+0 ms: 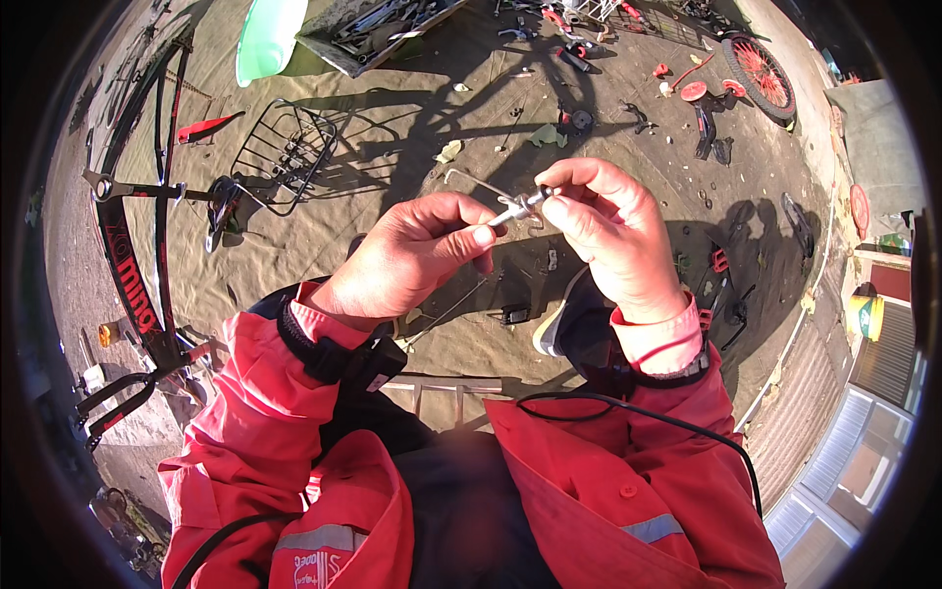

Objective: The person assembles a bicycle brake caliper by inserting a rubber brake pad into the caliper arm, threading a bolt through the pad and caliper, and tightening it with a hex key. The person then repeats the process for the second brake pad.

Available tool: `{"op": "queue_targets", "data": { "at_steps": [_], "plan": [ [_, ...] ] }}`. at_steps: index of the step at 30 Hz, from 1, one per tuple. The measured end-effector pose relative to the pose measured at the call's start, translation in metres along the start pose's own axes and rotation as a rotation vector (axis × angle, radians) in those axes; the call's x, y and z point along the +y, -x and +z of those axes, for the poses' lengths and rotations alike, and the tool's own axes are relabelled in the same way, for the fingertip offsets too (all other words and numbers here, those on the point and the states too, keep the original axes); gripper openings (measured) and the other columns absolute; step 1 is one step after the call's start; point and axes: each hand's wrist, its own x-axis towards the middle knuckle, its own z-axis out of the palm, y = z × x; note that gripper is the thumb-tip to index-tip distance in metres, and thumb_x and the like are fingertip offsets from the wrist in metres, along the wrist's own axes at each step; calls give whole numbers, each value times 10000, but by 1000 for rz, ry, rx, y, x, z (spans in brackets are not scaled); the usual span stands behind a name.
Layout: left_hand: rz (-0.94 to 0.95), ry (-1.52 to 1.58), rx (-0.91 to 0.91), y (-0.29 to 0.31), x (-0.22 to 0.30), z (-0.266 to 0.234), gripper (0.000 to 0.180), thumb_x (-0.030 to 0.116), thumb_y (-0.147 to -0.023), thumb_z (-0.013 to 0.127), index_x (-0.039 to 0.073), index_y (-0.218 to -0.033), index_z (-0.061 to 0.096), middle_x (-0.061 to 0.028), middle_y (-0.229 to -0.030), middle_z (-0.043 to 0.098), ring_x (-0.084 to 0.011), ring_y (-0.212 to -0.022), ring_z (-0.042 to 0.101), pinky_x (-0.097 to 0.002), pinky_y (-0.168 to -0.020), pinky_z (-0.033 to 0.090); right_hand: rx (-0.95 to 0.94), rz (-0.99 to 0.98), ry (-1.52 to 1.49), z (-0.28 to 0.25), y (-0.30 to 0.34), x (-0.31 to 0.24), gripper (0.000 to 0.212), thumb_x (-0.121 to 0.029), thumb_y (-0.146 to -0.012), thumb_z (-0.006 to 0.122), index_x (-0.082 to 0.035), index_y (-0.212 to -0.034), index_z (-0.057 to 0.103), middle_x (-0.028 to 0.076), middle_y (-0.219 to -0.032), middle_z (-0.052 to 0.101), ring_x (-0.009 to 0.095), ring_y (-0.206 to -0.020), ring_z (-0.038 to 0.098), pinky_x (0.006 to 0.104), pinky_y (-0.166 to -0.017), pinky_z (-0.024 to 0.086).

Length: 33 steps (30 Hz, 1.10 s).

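Between my two hands is a small silver metal bicycle part, a short cylinder with a collar and a thin bent rod sticking out beside it. My left hand pinches the cylinder's left end between thumb and forefinger. At the other end, my right hand grips a small dark round piece with thumb and forefinger. The two hands are close together, above the ground sheet. Fingers partly hide both ends of the part, so I cannot make out its exact kind.
On the left stands a black bicycle frame, with a black wire rack beside it. A tray of tools and a green basin lie at the far side. A red-spoked wheel and several loose parts lie at right.
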Motion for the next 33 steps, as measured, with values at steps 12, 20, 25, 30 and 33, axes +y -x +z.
{"op": "queue_targets", "data": {
  "at_steps": [12, 20, 25, 30, 33],
  "plan": [
    [19, 15, -17, 0, -1, -3, 202, 224, -976, 646, 65, -1100, 658, -26, -808, 656, -33, -573, 391, -195, -523, 295, 46, -78, -216, -16, -4, -2, 163, -89, -935, 636, -29, -1087, 641, -59, -752, 548, 6, -533, 396, 169, -479, 297],
    [-48, 34, 42, 4, 7, -8, 170, 226, -983, 640, 77, -1059, 669, -1, -812, 664, -33, -605, 427, -195, -535, 313, 46, -17, -604, -48, -13, 11, 200, -164, -970, 554, -37, -1122, 583, 41, -929, 588, 65, -507, 423, 189, -445, 339],
    [92, 123, 114, 12, 19, -22, 175, 160, -1006, 584, 40, -1118, 643, -50, -827, 640, -20, -521, 351, -178, -493, 271, 229, 58, -569, -78, -25, 43, 190, -133, -915, 518, -37, -1068, 578, 64, -962, 597, 91, -581, 444, 205, -454, 329],
    [215, 200, 185, 21, 29, -42, 209, 154, -1027, 533, 18, -1161, 618, -59, -824, 619, -27, -471, 294, -181, -443, 230, 515, 323, -484, -114, -39, 111, 131, -79, -880, 512, -45, -983, 584, 90, -902, 629, 166, -627, 545, 249, -503, 391],
    [253, 210, 227, 24, 31, -55, 226, 161, -1028, 526, 22, -1190, 601, -69, -821, 599, -31, -439, 278, -184, -424, 231, 628, 462, -433, -131, -45, 171, 97, -72, -868, 515, -35, -932, 578, 72, -811, 584, 202, -656, 576, 284, -516, 416]
  ]
}}
